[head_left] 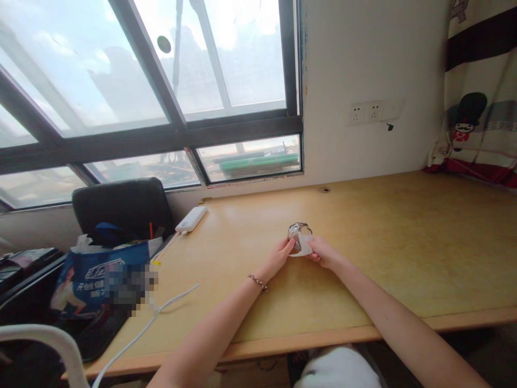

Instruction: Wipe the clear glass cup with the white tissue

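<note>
Both my hands meet over the middle of the wooden table, around a small object (299,240) that has a dark, shiny, see-through upper part and a whitish piece at its lower right. My left hand (281,255) grips its left side, thumb on top, with a beaded bracelet on the wrist. On the right, my right hand (322,252) pinches the whitish part between thumb and bent fingers. What exactly the object is cannot be made out.
A white power bank (191,219) with a cable lies at the table's back left. A loose white cable (161,308) crosses the left edge. Blue bag (92,275) and black chair (123,207) stand left. Sockets (365,112) are on the wall, a curtain (480,97) at right.
</note>
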Demonstrator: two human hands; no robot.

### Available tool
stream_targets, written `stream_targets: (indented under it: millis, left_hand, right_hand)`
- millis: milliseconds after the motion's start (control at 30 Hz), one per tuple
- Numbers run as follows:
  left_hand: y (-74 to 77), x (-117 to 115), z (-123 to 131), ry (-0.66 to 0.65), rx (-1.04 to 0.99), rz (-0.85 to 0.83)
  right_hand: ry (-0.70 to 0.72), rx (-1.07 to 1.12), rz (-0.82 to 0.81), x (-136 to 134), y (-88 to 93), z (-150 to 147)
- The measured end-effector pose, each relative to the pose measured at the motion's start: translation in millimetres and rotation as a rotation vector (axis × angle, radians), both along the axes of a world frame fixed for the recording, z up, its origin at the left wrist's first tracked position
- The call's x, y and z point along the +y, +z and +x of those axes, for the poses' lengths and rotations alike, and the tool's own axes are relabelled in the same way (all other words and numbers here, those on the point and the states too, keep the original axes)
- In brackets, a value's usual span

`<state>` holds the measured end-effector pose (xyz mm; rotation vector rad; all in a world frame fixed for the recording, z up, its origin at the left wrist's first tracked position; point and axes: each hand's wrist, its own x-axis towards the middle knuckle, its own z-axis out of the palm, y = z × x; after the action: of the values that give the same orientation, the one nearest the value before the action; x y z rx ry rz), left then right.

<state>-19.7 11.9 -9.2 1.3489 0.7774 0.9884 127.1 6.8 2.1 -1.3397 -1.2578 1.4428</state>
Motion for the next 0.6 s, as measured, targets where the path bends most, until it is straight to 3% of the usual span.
stream_targets:
  millis: [100, 333, 467, 600]
  left_hand:
    - [-2.8, 3.7, -1.6, -0.039, -0.050, -0.056]
    - [-6.8, 7.9, -4.2, 0.018, -0.012, -0.130]
    - [-5.7, 5.1, -3.1, 0.017, -0.006, -0.090]
    - [-2.5, 0.4, -0.6, 0.021, -0.003, -0.033]
  right_hand:
    - [-0.036, -0.231, 0.075, 1.3, 1.9, 2.4]
    - [-0.208, -0.811, 0.542, 3.5, 2.7, 9.6]
    - [-0.251, -0.824, 0.563, 1.7, 2.0, 8.2]
    - [-0.208, -0.583, 0.339, -0.5, 7.3, 5.5]
